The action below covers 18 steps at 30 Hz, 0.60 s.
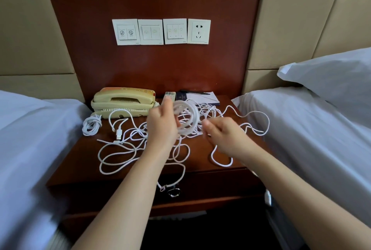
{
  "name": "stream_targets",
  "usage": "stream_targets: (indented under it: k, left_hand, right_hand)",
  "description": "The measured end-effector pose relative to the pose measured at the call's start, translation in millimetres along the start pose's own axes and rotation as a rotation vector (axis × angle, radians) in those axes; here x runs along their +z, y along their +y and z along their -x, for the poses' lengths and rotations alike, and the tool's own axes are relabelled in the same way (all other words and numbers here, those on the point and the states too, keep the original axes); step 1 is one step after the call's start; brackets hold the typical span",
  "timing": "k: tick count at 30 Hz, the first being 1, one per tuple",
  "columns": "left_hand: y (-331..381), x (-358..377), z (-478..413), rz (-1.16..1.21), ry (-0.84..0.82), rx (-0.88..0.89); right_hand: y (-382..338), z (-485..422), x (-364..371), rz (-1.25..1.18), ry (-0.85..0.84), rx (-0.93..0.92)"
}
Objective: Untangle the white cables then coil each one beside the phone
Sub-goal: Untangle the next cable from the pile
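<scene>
Narrow wooden surface (80,169) set between a left bed (30,129) and a right bed (301,129), both touching its side edges; open room lies only toward the front edge, where one strand hangs over above the drawer's ring pull (174,192). Loose white cables (128,149) sprawl across most of the top, one loop reaching the right edge. The left hand (162,127) grips a part-wound coil (187,119) held above the tangle. The right hand (222,137) is curled at a strand leading into that coil; blur hides whether it pinches it. A finished coil (91,125) lies at the back left corner, just beside the phone (122,101). A remote (170,95) and notepad (202,98) stand along the back. Switch plates (160,31) sit on the wood panel above; a pillow (331,81) rests on the right bed.
</scene>
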State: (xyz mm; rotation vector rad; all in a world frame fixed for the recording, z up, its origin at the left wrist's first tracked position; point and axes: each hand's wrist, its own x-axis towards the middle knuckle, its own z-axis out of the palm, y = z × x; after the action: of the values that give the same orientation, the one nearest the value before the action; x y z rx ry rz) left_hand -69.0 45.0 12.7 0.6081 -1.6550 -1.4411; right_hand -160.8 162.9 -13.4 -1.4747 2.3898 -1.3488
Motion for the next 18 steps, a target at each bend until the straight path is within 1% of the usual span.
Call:
stream_targets:
  k: [1,3,5,7,10,12,14,15,18]
  left_hand:
    - [-1,-2,-4,0.014,0.056,-0.042]
    - [-4,-6,-9,0.014,0.113,-0.090]
    - [-11,-9,-14,-0.057,0.140,-0.052]
    - [-16,-11,-18,-0.127,0.169,0.019]
    - [-20,-11,-22,-0.161,0.190,0.060]
    - [-22,-8,-23,-0.213,0.184,0.067]
    - [-24,-4,-22,-0.300,0.148,0.085]
    - [-25,-1,-21,-0.330,0.127,0.108]
    - [-24,6,-18,-0.349,0.057,0.245]
  right_hand:
    - [-5,3,7,0.061,-0.061,-0.033]
    - [-15,9,22,0.117,-0.113,-0.087]
    - [-23,12,33,0.157,-0.112,-0.128]
    - [-31,14,35,0.255,-0.119,-0.164]
    - [-36,11,34,0.448,-0.119,-0.185]
    - [-43,12,38,0.629,-0.107,-0.234]
    - [-44,14,42,0.750,-0.059,-0.312]
    - [-41,13,41,0.774,0.002,-0.351]
    - [-35,11,22,0.687,0.154,-0.444]
